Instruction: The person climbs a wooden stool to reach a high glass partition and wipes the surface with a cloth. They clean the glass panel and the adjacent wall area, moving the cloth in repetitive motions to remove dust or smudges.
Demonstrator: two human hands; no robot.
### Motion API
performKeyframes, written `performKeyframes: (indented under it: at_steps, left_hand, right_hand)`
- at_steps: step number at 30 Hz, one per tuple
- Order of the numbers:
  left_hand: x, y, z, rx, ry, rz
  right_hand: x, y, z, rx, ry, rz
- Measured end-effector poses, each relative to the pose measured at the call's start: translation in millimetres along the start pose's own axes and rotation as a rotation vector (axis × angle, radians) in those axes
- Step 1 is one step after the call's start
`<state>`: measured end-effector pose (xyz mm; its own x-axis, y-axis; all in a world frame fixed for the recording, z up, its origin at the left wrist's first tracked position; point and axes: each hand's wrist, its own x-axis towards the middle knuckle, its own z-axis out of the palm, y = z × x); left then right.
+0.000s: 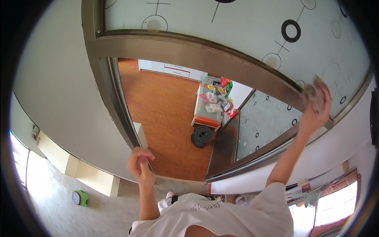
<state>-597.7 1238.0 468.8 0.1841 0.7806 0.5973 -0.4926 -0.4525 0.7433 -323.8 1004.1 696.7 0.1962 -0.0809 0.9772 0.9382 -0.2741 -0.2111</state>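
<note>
High at the right, my right hand (321, 111) is pressed around a crumpled grey-brown cloth (312, 94). The cloth is blurred and lies against the lower right of a frosted glass panel (225, 28) patterned with circles and lines, by the brown metal crossbar (183, 53) of the door frame. My left hand (140, 164) is raised at the left side of the doorway, close to the upright jamb (114, 109). Its fingers are loosely curled, and I see nothing in them.
Through the doorway, a low table (207, 116) carries bags and packets on an orange-brown floor (160, 118). Before it sits a round dark stool (202, 135). An opened glass-panelled door (266, 124) is at the right. A green stool (80, 198) stands on the grey floor at lower left.
</note>
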Motion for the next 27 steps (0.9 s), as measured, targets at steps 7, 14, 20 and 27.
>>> performKeyframes:
  at_steps: [7, 14, 20, 27]
  left_hand:
    - [-7, -14, -14, 0.013, 0.018, 0.026]
    - [-3, -12, -17, 0.021, -0.043, 0.101]
    - [-13, -19, -22, 0.120, 0.029, 0.056]
    - [-26, -19, -35, 0.142, 0.100, 0.024]
  right_hand:
    - [-18, -8, 15, -0.042, -0.006, -0.078]
    - [39, -96, 121, -0.034, -0.469, -0.652]
    - [35, -170, 218, 0.117, -0.579, -1.127]
    - [26, -229, 289, 0.104, -0.407, -1.325]
